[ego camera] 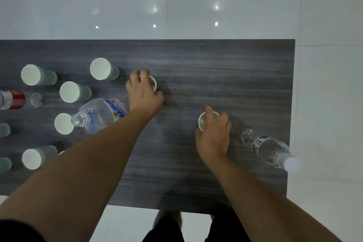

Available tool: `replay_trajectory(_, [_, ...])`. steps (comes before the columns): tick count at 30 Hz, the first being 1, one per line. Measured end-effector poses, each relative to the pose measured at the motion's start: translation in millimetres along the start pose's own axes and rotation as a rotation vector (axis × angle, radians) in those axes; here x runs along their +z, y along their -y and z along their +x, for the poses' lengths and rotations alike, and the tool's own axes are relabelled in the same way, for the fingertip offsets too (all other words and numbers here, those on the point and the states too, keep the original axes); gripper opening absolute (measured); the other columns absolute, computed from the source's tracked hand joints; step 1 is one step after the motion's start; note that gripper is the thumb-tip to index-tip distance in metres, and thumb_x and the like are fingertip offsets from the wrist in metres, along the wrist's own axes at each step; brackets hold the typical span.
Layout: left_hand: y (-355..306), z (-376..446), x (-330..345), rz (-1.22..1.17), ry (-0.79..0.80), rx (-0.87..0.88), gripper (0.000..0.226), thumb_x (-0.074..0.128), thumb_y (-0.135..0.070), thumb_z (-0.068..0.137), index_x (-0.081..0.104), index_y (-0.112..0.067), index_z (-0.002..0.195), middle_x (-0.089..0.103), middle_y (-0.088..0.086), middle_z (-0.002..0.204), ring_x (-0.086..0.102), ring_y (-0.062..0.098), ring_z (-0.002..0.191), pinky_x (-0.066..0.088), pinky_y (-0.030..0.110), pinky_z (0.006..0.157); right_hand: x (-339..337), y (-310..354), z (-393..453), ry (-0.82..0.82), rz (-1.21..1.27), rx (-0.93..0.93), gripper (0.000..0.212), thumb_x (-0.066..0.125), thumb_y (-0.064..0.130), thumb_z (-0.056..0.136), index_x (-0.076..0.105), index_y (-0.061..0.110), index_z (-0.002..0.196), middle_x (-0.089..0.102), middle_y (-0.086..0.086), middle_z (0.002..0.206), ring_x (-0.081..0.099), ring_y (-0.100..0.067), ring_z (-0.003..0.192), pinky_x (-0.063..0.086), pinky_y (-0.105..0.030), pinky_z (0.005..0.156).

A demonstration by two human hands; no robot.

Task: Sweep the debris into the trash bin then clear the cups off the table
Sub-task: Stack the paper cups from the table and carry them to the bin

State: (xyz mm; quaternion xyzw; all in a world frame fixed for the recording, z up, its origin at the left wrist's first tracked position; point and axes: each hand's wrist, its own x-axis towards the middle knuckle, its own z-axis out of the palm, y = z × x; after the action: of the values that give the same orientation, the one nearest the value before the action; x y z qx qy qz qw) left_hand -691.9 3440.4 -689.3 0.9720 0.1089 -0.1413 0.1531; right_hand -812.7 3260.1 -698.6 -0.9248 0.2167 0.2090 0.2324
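My left hand (142, 90) grips a white paper cup (153, 83) from above near the middle of the dark wood-grain table (225, 76); only the cup's right rim shows past the fingers. My right hand (214, 133) curls round a second paper cup (204, 122) further right and nearer to me, with its open mouth partly visible. Several more paper cups stand on the left half, among them one at the back (100, 68), one at the far left (31, 74) and one in between (69, 92). No debris or trash bin is in view.
A clear plastic bottle with a blue label (98, 116) stands open left of my left forearm. A capped clear bottle (273, 151) stands by the table's right edge. A red-labelled bottle (13, 100) sits at the far left. White tiled floor (324, 104) surrounds the table.
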Motion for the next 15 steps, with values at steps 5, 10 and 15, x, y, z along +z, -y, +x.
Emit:
replay_trajectory(5, [2.7,-13.1,6.0,-0.075,0.202,-0.046,0.055,0.070,-0.029,0.076,0.044,-0.017,0.123,0.041,0.014,0.127,0.045,0.038,0.112,0.042,0.045,0.092,0.5,-1.2,-10.5,0.047,-0.009,-0.054,0.076,0.076,0.018,0.077,0.037,0.035,0.140,0.035,-0.010,0.135,0.040,-0.030,0.115,0.049,-0.039,0.083])
replay_trajectory(10, [19.3,-83.2,15.0,-0.130,0.395,-0.058,0.057,0.073,-0.033,0.076,0.047,-0.015,0.123,0.047,0.014,0.124,0.052,0.039,0.110,0.046,0.042,0.093,3.4,6.6,-44.4,0.092,-0.024,-0.101,0.071,0.075,0.015,0.075,0.045,0.028,0.138,0.040,-0.013,0.130,0.045,-0.032,0.113,0.047,-0.039,0.086])
replay_trajectory(15, [85.6,-169.9,7.3,-0.151,0.343,-0.138,0.057,0.073,-0.035,0.076,0.050,-0.011,0.122,0.050,0.015,0.121,0.053,0.039,0.105,0.047,0.043,0.088,24.9,26.1,-90.8,0.169,-0.041,-0.227,0.065,0.071,0.010,0.072,0.052,0.023,0.133,0.042,-0.015,0.128,0.047,-0.037,0.110,0.045,-0.040,0.090])
